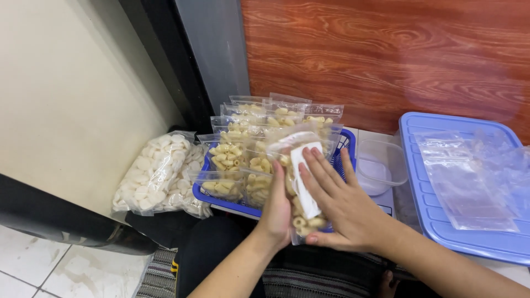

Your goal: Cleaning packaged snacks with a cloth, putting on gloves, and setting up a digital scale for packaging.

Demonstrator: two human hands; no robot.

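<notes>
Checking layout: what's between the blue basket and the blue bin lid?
Head view: a clear empty plastic container sits between the blue basket and the blue bin lid.

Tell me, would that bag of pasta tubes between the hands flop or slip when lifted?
The bag of pasta tubes probably sags, since its clear film looks thin. The film looks glossy, so likely slippery; the left hand and right hand press it from both sides.

Left hand [276, 207] raised edge-on, fingers curled around what it grips, forearm rising from lower left, right hand [339, 201] flat, palm down, fingers [314, 165] extended and spread, forearm entering from lower right
</notes>
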